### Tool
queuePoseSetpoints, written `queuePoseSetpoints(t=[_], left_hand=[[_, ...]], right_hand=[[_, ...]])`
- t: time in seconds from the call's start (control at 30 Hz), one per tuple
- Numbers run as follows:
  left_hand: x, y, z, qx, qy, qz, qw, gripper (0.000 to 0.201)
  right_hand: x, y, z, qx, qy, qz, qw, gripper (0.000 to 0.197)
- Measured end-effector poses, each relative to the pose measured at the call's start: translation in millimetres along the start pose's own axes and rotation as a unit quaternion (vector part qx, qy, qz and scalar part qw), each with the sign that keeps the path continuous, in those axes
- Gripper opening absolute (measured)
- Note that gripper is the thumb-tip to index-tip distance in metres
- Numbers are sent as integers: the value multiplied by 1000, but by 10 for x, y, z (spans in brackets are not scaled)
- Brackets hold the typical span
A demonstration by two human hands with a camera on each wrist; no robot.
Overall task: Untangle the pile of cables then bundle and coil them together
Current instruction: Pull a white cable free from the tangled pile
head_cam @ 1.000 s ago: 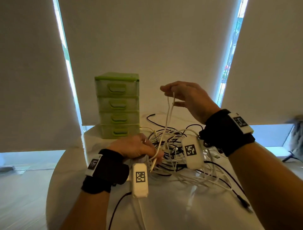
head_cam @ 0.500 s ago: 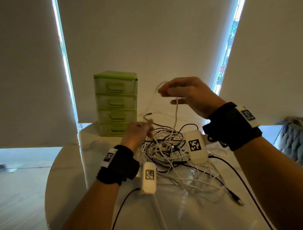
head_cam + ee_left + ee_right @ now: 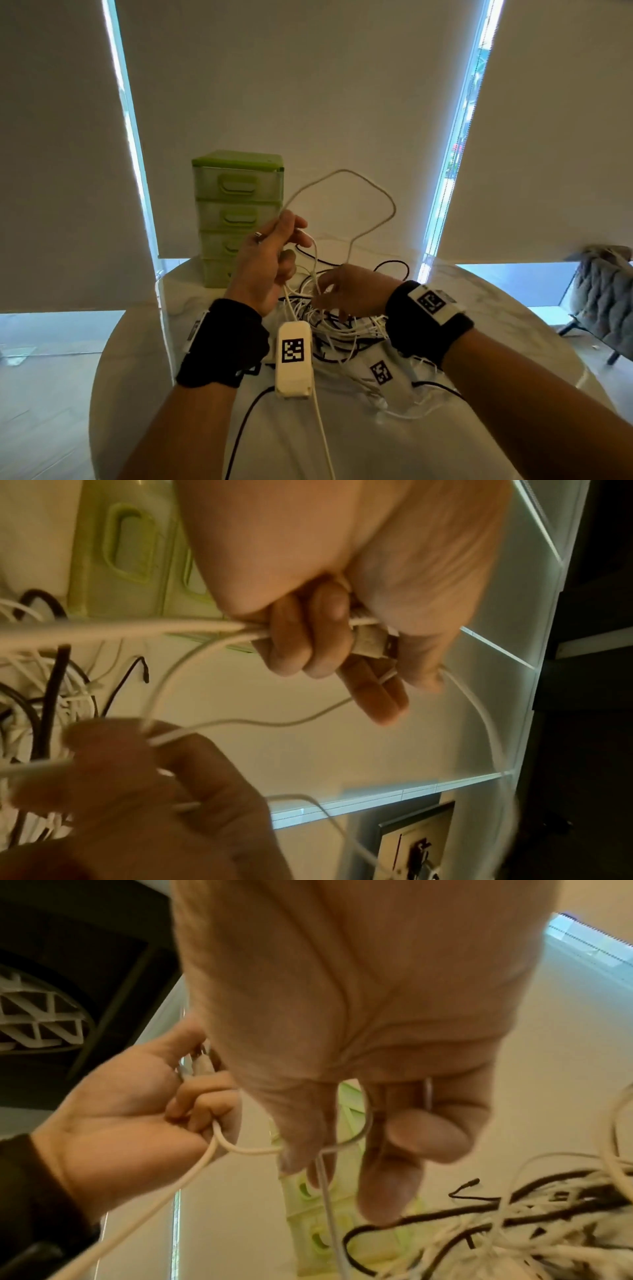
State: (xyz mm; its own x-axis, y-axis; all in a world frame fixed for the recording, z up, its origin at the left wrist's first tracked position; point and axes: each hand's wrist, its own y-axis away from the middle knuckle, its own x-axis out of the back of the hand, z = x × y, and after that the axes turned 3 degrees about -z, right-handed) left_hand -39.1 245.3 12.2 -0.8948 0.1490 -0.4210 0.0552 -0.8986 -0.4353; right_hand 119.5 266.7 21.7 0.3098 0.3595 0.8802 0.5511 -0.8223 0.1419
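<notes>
Left hand [image 3: 270, 260] grips white cable [image 3: 342, 173]; right hand [image 3: 349, 294] pinches it; no readable writing.

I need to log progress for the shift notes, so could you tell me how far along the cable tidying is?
Early stage. Done: one white cable is partly freed, looping up above the table. In hand: the left hand grips its strands and a connector end, while the right hand pinches a strand just above the pile. Left: the black and white cables in the pile remain tangled, and no coil or bundle is visible yet.
</notes>
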Motion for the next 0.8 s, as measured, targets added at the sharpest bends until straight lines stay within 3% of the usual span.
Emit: queuePoseSetpoints(t=[0.1, 0.17, 0.23, 0.37, 0.5, 0.67, 0.8], left_hand=[[95, -60, -102, 40, -20, 8, 999, 40], [77, -50, -158, 86, -60, -9, 994, 29], [0, -22, -163, 138, -63, -53, 987, 14], [-127, 31, -127, 199, -64, -106, 972, 24], [-231, 194, -300, 258, -243, -154, 922, 22], [-82, 125, -90, 219, -219, -68, 948, 25], [-67, 51, 292, 183, -201, -72, 960, 26]], right_hand=[[150, 29, -48, 36, -147, 77, 985, 13], [295, 112, -102, 76, -253, 77, 961, 10], [396, 193, -136, 111, -276, 79, 951, 10], [510, 363, -131, 155, -298, 116, 935, 12], [659, 578, -65, 188, -322, 159, 914, 14], [642, 895, 190, 101, -219, 78, 967, 31], [261, 802, 260, 9, -297, 77, 952, 58]])
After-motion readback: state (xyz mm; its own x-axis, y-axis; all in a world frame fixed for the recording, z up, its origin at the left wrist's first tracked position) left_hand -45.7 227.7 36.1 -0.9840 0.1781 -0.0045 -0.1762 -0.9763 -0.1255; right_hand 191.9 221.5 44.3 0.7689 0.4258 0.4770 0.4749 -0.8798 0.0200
